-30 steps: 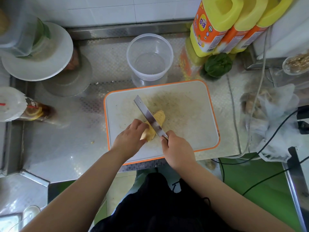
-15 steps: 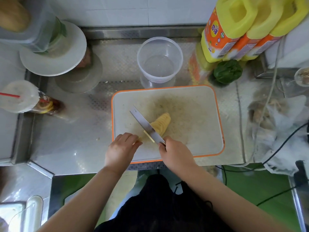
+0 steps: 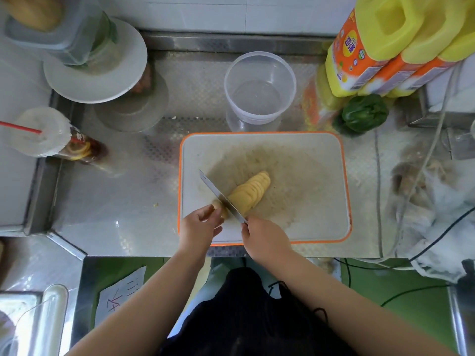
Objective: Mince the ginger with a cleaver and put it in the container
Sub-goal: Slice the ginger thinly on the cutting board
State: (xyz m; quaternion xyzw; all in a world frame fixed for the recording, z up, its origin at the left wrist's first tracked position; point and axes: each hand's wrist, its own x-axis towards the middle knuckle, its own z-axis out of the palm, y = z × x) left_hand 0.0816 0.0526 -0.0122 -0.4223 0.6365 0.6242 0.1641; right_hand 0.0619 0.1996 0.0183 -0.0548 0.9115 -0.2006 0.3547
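Steel covers the table (image 3: 108, 217) in front of you, with an orange-rimmed cutting board (image 3: 308, 181) on it. Your right hand (image 3: 267, 240) is curled round the cleaver (image 3: 221, 197) handle, the blade edge-down across the ginger (image 3: 250, 194). On the blade's far side lies a fanned row of slices; on its near side your left hand (image 3: 198, 227) pinches the uncut end (image 3: 218, 206) with bent fingers. Beyond the board stands the clear container (image 3: 259, 91), beside yellow bottles (image 3: 380, 44) and a green pepper (image 3: 365, 115).
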